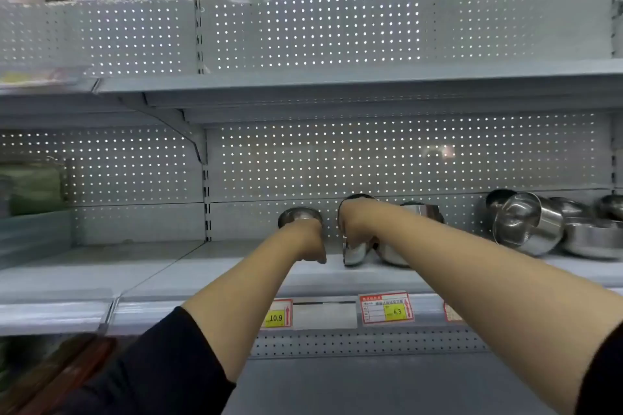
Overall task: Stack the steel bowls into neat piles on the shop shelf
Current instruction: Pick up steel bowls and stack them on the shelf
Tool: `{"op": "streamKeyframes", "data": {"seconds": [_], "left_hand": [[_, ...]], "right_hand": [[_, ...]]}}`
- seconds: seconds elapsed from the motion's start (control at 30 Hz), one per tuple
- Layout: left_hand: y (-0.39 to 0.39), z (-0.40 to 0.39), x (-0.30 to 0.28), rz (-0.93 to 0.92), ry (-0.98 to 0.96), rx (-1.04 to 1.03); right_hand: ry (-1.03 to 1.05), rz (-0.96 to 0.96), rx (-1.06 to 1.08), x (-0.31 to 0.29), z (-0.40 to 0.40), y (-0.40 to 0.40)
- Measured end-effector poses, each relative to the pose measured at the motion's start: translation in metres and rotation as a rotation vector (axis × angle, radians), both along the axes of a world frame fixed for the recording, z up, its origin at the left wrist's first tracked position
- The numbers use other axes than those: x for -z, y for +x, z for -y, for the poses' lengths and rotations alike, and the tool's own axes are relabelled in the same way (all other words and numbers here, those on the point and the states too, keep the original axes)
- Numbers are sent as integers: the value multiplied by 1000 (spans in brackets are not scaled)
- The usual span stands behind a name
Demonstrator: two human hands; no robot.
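Both my arms reach onto the grey shelf (236,266). My left hand (308,241) grips a small steel bowl (298,215) that shows just above my knuckles. My right hand (354,222) holds a tilted steel bowl (354,254) standing on its edge; its rim shows above and below my fist. Another steel bowl (423,210) lies partly hidden behind my right forearm. At the right end of the shelf, several loose steel bowls (529,226) lie in a jumble, some tipped on their sides.
A perforated back panel (371,158) closes the shelf behind. An upper shelf (337,87) hangs overhead. Price tags (386,308) line the shelf's front edge. Green goods (30,189) sit blurred at far left. A brown object (67,367) lies at the lower left.
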State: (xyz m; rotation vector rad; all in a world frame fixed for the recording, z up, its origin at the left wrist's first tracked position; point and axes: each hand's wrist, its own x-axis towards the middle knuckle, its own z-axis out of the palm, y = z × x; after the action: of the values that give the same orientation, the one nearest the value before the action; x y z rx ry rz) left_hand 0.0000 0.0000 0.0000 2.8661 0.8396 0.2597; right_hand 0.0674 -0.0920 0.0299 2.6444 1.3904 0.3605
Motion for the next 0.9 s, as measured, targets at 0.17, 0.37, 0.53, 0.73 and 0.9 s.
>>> {"op": "streamKeyframes", "data": {"seconds": [0.17,0.37,0.53,0.73,0.9], "left_hand": [[30,-6,13,128,-192,20],[61,-9,28,224,-292,90],[72,-6,28,274,-234,130],[56,-25,14,194,84,21],[18,-58,-13,111,317,-75]], "right_hand": [[24,25,-42,-13,0,29],[-49,147,-186,-10,-22,49],[-188,206,-210,-13,-30,51],[-128,169,-273,-17,-37,55],[173,-10,-389,-10,-63,51]]}}
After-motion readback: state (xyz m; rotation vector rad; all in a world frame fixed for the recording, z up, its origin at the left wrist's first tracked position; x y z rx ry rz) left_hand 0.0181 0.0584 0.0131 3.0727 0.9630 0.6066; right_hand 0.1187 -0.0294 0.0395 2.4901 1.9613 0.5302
